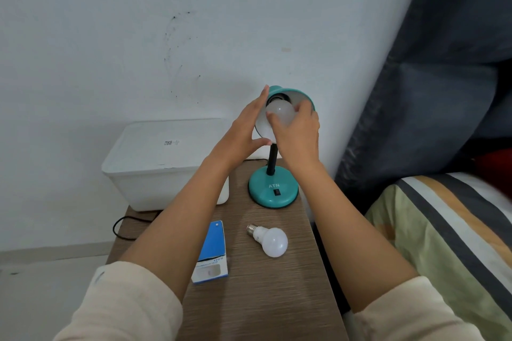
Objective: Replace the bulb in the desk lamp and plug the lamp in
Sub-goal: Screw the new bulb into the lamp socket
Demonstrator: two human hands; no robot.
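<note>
Right hand [297, 133] grips bulb [279, 112] inside shade [297, 92] of lamp [273, 192]; left hand [243, 130] flat, fingers straight, against shade rim. Second bulb [270, 239] lies on bench [263, 299] beside box [212, 252], in front of lamp base.

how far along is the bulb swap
One bulb already lies loose by the box. In hand: right hand grips a second bulb in the shade, left hand braces that shade; going in or out, unclear. Left: plugging in; the cord's end is hidden.

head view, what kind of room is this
Probably a bedroom: striped bedding lies on the right, beside a small wooden table carrying a teal desk lamp.
</note>
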